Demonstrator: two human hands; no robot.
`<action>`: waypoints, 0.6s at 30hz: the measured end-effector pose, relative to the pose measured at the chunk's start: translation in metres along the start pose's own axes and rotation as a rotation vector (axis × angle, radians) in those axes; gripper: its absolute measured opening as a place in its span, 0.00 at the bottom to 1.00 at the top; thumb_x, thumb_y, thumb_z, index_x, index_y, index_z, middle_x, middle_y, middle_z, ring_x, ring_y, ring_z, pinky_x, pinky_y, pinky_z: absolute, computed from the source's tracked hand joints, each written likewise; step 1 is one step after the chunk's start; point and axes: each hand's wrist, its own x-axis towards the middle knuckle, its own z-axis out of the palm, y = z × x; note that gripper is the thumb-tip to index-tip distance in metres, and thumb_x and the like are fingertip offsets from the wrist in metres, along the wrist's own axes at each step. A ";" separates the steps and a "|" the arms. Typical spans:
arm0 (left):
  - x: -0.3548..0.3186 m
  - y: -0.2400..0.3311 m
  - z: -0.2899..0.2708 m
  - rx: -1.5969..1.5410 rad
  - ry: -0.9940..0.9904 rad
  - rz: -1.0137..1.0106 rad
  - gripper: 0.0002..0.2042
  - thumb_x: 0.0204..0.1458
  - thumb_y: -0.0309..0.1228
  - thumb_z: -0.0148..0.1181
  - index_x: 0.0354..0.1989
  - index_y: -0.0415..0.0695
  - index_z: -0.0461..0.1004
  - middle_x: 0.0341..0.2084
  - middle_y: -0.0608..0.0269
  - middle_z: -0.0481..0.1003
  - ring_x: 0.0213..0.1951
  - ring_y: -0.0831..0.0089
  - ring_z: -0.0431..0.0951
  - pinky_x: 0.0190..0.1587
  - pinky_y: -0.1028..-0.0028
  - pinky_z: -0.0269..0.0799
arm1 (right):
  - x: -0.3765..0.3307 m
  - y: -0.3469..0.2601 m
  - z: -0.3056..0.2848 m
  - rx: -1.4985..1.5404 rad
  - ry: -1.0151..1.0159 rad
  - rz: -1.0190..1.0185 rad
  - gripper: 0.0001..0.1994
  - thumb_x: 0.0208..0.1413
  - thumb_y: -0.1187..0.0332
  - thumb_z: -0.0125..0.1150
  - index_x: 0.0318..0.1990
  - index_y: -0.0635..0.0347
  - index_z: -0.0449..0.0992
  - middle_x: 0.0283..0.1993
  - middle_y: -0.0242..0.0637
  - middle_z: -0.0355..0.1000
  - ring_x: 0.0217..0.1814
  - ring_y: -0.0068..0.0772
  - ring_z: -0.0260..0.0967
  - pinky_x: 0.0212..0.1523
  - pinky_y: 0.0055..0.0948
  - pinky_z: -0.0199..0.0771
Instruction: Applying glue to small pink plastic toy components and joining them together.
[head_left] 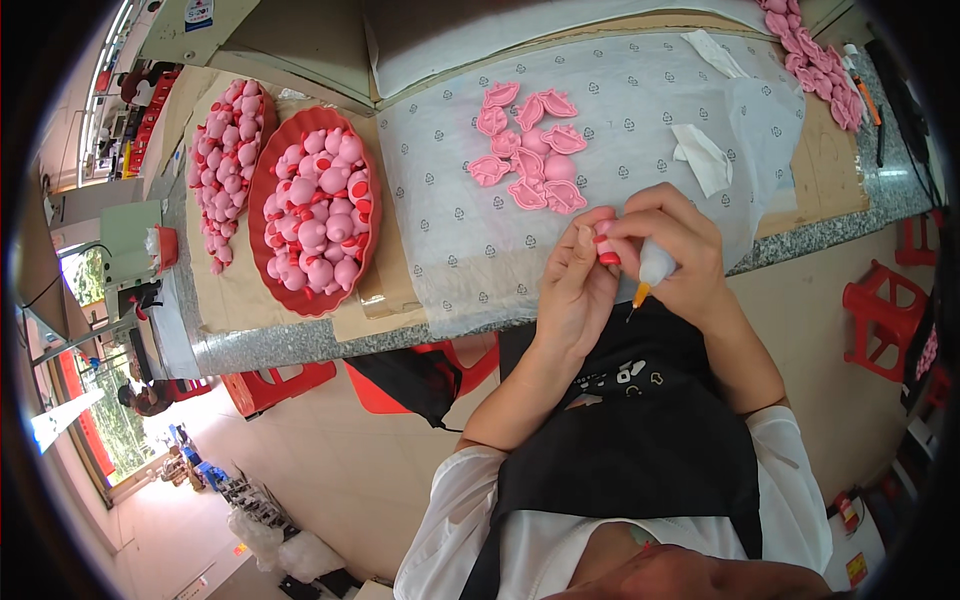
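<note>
Close above the front edge of the workbench, my two hands meet around a small pink and red soft-looking piece (608, 257). My left hand (575, 290) pinches it, partly hiding its shape. Tucked in my right hand (692, 250) is a white squeeze bottle (656, 265) with an orange needle tip (641, 294) pointing down. The thumb and forefinger of that hand also touch the pink piece. Beyond my hands, several pink moulded parts (528, 165), some hollow shells and some round, lie grouped on a white printed sheet (450, 240).
To the left stands a red scalloped basket (257, 215) full of pink and red pieces, beside another heap (225, 150). Crumpled white tissue (703, 160) lies right of the parts. More pink shells (820, 70) and tools (868, 95) lie far right. Red stools (885, 310) stand below the bench.
</note>
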 end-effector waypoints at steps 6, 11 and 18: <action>-0.002 0.001 0.002 0.085 0.008 0.002 0.14 0.52 0.34 0.43 0.42 0.37 0.62 0.29 0.65 0.66 0.32 0.80 0.63 0.37 0.81 0.59 | 0.009 0.001 -0.015 -0.038 -0.120 -0.092 0.09 0.29 0.83 0.58 0.24 0.65 0.70 0.26 0.37 0.63 0.23 0.27 0.63 0.21 0.19 0.62; -0.001 0.001 0.006 0.091 0.017 -0.008 0.14 0.52 0.34 0.43 0.41 0.36 0.62 0.29 0.66 0.66 0.30 0.81 0.62 0.36 0.81 0.58 | 0.010 0.009 -0.015 -0.077 -0.185 -0.137 0.08 0.30 0.81 0.59 0.24 0.64 0.70 0.26 0.37 0.64 0.22 0.29 0.63 0.20 0.20 0.62; 0.000 -0.001 -0.007 0.075 -0.061 -0.018 0.16 0.51 0.35 0.45 0.43 0.37 0.61 0.37 0.61 0.66 0.39 0.75 0.65 0.45 0.75 0.59 | 0.011 0.011 -0.014 0.005 -0.163 -0.143 0.09 0.29 0.81 0.59 0.24 0.64 0.70 0.25 0.37 0.64 0.23 0.28 0.63 0.21 0.20 0.62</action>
